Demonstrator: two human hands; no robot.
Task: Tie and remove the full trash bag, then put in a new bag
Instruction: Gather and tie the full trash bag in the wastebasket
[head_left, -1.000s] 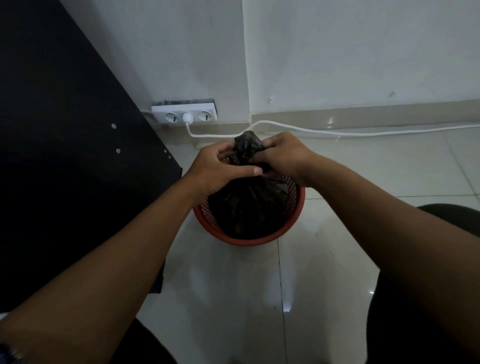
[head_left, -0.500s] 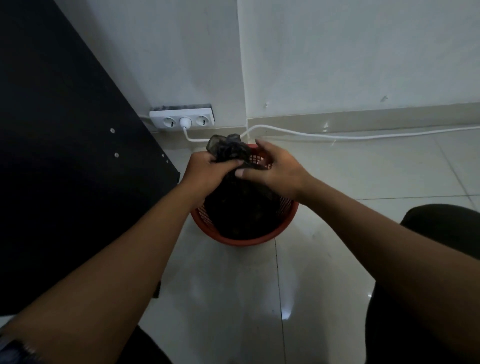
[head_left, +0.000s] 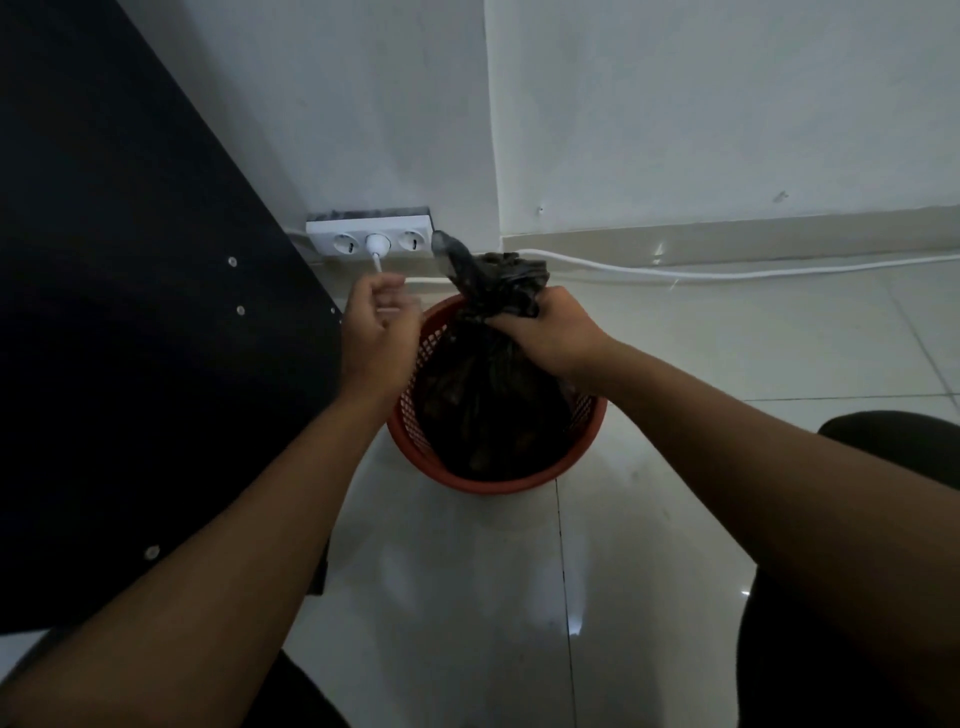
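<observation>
A black trash bag (head_left: 488, 410) fills a red mesh bin (head_left: 498, 480) standing on the pale tiled floor. My right hand (head_left: 545, 327) is closed around the bag's gathered neck, and the bunched top sticks up above my fist. A thin strip of the bag reaches up and left toward the socket strip. My left hand (head_left: 379, 332) hovers over the bin's left rim with fingers loosely curled; it holds nothing that I can see.
A black furniture panel (head_left: 130, 338) stands close on the left. A white socket strip (head_left: 370, 239) sits by the wall behind the bin, with a white cable (head_left: 727, 273) running right along the skirting. A dark chair seat (head_left: 904, 447) shows at the right.
My left hand has let go of the bag's top and moved out to the left. My right hand has closed around the gathered neck, which has shifted to the right.
</observation>
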